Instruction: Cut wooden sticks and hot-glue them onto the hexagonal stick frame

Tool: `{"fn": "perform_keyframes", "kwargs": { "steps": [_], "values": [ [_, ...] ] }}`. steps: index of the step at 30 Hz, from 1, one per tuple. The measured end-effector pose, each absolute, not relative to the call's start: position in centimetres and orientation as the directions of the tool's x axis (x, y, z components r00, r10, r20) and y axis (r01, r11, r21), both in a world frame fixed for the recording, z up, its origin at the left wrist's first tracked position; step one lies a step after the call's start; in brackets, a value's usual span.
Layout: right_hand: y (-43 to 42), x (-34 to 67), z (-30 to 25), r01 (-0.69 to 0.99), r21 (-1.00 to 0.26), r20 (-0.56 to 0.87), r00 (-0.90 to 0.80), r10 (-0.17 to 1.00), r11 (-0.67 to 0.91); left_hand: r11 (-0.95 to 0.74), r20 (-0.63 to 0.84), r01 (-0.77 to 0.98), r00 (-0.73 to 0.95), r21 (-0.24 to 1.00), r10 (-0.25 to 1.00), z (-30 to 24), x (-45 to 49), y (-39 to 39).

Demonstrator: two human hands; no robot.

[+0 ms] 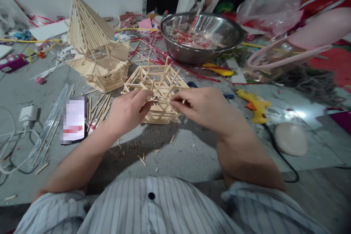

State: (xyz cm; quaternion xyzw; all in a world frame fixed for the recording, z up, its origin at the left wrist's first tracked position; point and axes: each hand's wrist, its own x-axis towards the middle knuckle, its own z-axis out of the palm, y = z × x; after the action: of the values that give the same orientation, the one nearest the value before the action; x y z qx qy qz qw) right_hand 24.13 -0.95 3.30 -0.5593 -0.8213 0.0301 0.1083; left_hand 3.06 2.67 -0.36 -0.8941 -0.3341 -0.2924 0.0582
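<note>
A low many-sided frame of thin wooden sticks (161, 115) stands on the table in front of me, with short posts rising from its top. My left hand (130, 109) is at its near left side, thumb and fingers closed around one end of a thin wooden stick (161, 99) lying level across the frame. At the other end, my right hand (201, 108) pinches the stick between thumb and forefinger. The fingertips partly hide where the stick meets the frame. Behind on the left is a taller stick pagoda (89, 29) with a pointed roof.
Loose sticks (100, 109) and a phone (74, 119) lie left of the frame. Right of it are a yellow glue gun (255, 106) with a black cord and a pale rounded object (290, 139). A steel bowl (175, 49) of wrappers and a pink-lidded jug (274, 62) stand behind.
</note>
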Motion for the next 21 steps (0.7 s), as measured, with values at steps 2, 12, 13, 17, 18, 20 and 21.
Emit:
{"fn": "perform_keyframes", "kwargs": {
  "steps": [2, 12, 13, 17, 18, 20, 21],
  "values": [
    [-0.4, 24.2, 2.9, 0.920, -0.170, 0.139, -0.331, 0.933, 0.352, -0.743, 0.554, 0.666, 0.597, 0.061, 0.581, -0.3, 2.8, 3.2],
    [0.5, 23.9, 2.3, 0.936, -0.191, 0.108, -0.280, 0.954, 0.296, -0.723, 0.423, 0.691, 0.649, 0.020, 0.632, -0.4, 2.8, 3.8],
    [0.6, 23.9, 2.2, 0.934, -0.194, 0.114, -0.282, 0.953, 0.300, -0.721, 0.412, 0.693, 0.649, 0.028, 0.640, -0.5, 2.8, 3.8],
    [0.8, 24.3, 1.6, 0.915, -0.204, 0.185, -0.312, 0.932, 0.347, -0.716, 0.399, 0.698, 0.646, 0.037, 0.650, -0.5, 2.8, 3.8],
    [1.0, 24.4, 1.4, 0.904, -0.215, 0.210, -0.325, 0.922, 0.368, -0.714, 0.402, 0.700, 0.643, 0.038, 0.652, -0.4, 2.8, 3.8],
    [1.3, 24.8, 1.0, 0.876, -0.257, 0.245, -0.351, 0.904, 0.409, -0.708, 0.403, 0.705, 0.636, 0.044, 0.658, -0.3, 2.8, 3.8],
    [1.5, 24.9, 0.8, 0.861, -0.284, 0.250, -0.359, 0.899, 0.423, -0.703, 0.399, 0.709, 0.631, 0.052, 0.665, -0.3, 2.9, 3.8]
  ]
}}
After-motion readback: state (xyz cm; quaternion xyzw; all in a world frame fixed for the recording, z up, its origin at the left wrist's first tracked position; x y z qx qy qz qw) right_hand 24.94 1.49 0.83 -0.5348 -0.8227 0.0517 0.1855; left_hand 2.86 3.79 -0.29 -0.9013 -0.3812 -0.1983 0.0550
